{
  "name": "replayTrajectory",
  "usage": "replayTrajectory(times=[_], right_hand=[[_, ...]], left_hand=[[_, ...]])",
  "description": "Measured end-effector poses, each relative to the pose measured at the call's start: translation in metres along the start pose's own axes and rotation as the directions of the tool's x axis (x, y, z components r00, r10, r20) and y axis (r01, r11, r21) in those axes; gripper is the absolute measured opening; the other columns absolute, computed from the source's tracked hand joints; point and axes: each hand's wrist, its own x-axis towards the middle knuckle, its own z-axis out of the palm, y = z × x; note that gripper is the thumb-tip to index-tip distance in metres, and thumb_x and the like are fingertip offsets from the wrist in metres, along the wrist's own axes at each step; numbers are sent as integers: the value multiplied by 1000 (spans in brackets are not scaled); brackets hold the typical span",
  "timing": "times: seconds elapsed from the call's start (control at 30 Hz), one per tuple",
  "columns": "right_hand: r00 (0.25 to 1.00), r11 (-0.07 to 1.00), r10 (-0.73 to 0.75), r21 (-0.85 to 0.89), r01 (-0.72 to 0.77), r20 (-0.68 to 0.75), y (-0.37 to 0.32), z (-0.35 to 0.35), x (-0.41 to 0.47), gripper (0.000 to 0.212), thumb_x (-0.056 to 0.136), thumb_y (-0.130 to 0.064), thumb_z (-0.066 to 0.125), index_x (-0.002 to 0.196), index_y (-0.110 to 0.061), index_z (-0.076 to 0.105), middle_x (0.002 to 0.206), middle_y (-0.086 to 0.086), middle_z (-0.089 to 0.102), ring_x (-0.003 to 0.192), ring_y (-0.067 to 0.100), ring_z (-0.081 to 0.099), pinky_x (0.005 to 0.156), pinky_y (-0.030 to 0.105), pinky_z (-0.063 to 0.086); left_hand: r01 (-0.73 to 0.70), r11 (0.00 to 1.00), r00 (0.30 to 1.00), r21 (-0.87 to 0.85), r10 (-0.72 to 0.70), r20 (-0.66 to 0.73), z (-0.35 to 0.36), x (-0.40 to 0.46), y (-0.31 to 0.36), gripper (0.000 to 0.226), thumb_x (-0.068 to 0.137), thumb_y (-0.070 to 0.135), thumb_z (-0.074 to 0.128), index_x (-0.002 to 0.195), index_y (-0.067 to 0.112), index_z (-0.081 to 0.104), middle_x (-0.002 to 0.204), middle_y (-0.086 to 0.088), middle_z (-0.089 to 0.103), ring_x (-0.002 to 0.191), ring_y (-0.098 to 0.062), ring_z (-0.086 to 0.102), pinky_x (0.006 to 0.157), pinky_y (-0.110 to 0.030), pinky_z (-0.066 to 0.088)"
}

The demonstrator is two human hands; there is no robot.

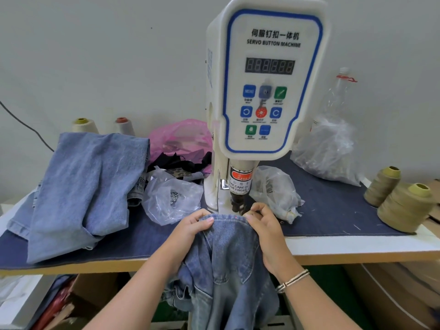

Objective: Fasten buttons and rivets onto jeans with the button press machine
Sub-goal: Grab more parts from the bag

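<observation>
surface (333, 210): covered in a dark denim sheet; carries the machine, bags and thread cones within arm's reach, which looks like a working layout.
button press machine (266, 82): white servo unit, control panel facing the person. Display digits unreadable.
finished pile (83, 186): light denim heaped at left, well apart from the press; my guess is done or queued pieces.
jeans (233, 258): waistband edge lifted onto the surface directly under the press head, rest hanging off the front edge. Held taut, probably so the fastener spot sits flat on the die.
clear bags (171, 198): one each side of the machine base; left one shows small metal parts, likely buttons or rivets.
thread cones (402, 206): khaki pair at right edge, not involved.
left hand (192, 228): fingers curled over the waistband edge, grasping the denim left of the press head.
right hand (262, 222): fingers pinch the waistband edge just right of the head, very near the ram.
press head (238, 201): just behind the waistband, between the two hands. Finger-warning label on it.
red dot (235, 217): on waistband between the fingers; probably the aiming laser.
</observation>
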Motion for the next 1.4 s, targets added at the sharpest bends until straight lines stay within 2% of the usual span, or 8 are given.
replayTrajectory(times=[0.63, 0.7, 0.83, 0.97, 1.07, 1.17, 1.33, 1.4], right_hand=[[999, 992, -19, -121, 24, 40, -8, 3, -10, 22, 88, -21, 59, 74, -38, 59, 74, -14, 58, 79, 5, 53, 75, 22, 42], [991, 971, -31, -230, 60, 130, -19, 4, -18, 6, 77, -42, 62, 81, -38, 58, 77, -13, 58, 78, 3, 53, 74, 19, 41], [933, 688, -49, -665, 290, 357, -32, 8, -39, 33, 75, -61, 59, 94, -34, 61, 81, -7, 66, 71, 5, 59, 70, 27, 51], [937, 858, -116, -442, 262, 329, -51, 10, -50, 20, 90, -41, 58, 105, -45, 70, 101, 2, 73, 96, 16, 67, 83, 29, 53], [986, 997, -69, -10, 71, 153, -72, 12, -50, 14, 78, -33, 68, 86, -26, 78, 88, 3, 75, 84, 15, 70, 71, 24, 54], [999, 960, 3, 279, -16, 47, -93, 16, -46, 19, 71, -30, 65, 77, -17, 77, 83, 8, 73, 78, 20, 71, 66, 30, 58], [999, 849, 47, 527, -29, -21, -118, 21, -41, 56, 73, -41, 66, 116, -5, 66, 114, 20, 65, 108, 35, 63, 94, 48, 50], [1000, 817, -17, 577, 11, 5, -127, 20, -39, 41, 75, -42, 63, 94, -9, 76, 101, 15, 71, 97, 29, 69, 84, 42, 56]], left_hand=[[-51, 997, 999, 60, 50, 18, 0, -3, -11, 17, 82, 30, 61, 80, 12, 62, 83, -13, 63, 79, -24, 60, 78, -34, 45], [-91, 990, 996, 104, 88, 30, 4, -7, -11, 29, 83, 31, 60, 84, 2, 56, 84, -13, 58, 82, -22, 55, 82, -35, 40], [-187, 951, 978, 248, 155, 143, 19, -16, -2, 20, 84, 34, 61, 77, 16, 59, 72, 1, 55, 71, -11, 52, 71, -23, 41], [-291, 925, 956, 244, 274, 102, 29, -27, 8, 35, 78, 46, 63, 109, 33, 52, 84, 5, 63, 87, -12, 59, 85, -27, 46], [-396, 810, 909, 433, 411, 64, 13, -44, 8, 44, 80, 50, 57, 121, 39, 46, 114, 15, 59, 114, -6, 54, 97, -20, 42], [-364, 715, 871, 596, 488, -53, -7, -69, -2, 39, 79, 55, 53, 115, 39, 54, 116, 23, 55, 115, -4, 51, 95, -19, 40], [-251, 530, 845, 810, 528, -84, -18, -85, -20, 54, 76, 61, 56, 122, 36, 45, 123, 29, 41, 118, 3, 40, 98, -12, 31], [-167, 634, 858, 755, 471, -206, -10, -81, -21, 65, 75, 56, 69, 129, 37, 38, 125, 28, 41, 116, 8, 42, 99, -14, 33]])
